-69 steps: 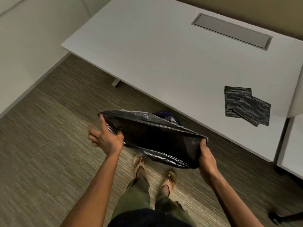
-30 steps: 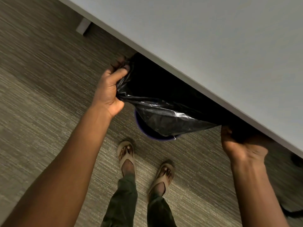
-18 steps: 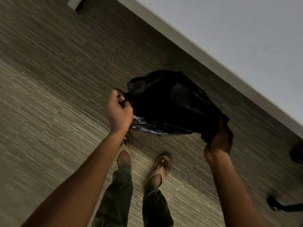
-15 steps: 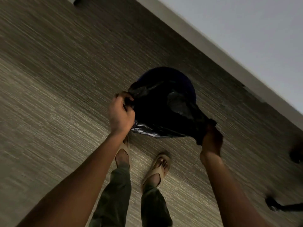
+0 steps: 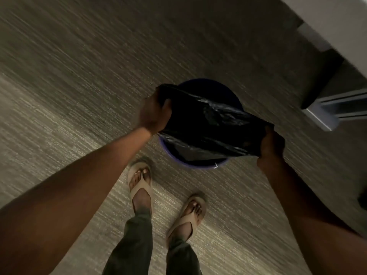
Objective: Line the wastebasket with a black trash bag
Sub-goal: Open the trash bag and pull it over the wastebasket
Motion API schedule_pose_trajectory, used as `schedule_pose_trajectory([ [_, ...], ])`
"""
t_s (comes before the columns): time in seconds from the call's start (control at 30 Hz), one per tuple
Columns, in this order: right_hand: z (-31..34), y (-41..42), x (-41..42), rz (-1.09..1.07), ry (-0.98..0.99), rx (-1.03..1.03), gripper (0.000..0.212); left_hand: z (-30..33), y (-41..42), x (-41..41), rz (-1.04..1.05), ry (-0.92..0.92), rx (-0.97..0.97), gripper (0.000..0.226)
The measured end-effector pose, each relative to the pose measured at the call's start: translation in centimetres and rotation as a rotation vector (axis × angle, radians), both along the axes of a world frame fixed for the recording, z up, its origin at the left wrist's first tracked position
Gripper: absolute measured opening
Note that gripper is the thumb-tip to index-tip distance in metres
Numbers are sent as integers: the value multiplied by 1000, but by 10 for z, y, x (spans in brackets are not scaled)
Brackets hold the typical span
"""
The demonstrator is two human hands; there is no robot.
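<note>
Between both sets of fingers, black trash bag (image 5: 208, 126) hung stretched over the wastebasket (image 5: 210, 86), mouth not over its rim. Left hand (image 5: 154, 114) and right hand (image 5: 271, 143) each gripped an edge. Risk: thin film slipping or bunching, missing the rim.

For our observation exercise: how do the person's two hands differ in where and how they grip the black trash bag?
The left hand grips the trash bag over the wastebasket rim; the right hand holds its end out past the rim. The left shows its back, the right its knuckles. Both are closed on the bag's edge.
</note>
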State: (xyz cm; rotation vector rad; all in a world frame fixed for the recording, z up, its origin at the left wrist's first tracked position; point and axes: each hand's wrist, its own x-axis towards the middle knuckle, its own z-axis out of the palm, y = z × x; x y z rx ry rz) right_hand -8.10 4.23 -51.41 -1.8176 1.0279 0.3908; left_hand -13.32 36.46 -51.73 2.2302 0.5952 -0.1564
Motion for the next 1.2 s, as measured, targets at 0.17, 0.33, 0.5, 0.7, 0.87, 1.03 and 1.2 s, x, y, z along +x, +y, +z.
schedule_pose_trajectory([
  [0.17, -36, -3, 47, 150, 26, -132, 63, -13, 10, 44, -25, 191, 61, 49],
  [0.33, -15, 16, 58, 355, -361, -354, 29, -29, 16, 59, 28, 316, 0, 49],
  [0.5, -17, 4, 68, 947, -555, -579, 17, -35, 21, 68, 252, 304, -238, 37],
  [0.7, -27, 9, 88, 764, -402, -416, 32, -43, 30, 87, 383, 362, -247, 44],
  [0.87, -35, 9, 91, 968, -336, -626, 36, -51, 31, 90, 183, 366, -31, 35],
  [1.03, -32, 9, 93, 708, -303, -535, 24, -53, 42, 77, 116, 293, 148, 25],
  [1.2, -15, 4, 82, 374, -316, -23, 20, -46, 47, 51, 180, 194, -31, 13],
])
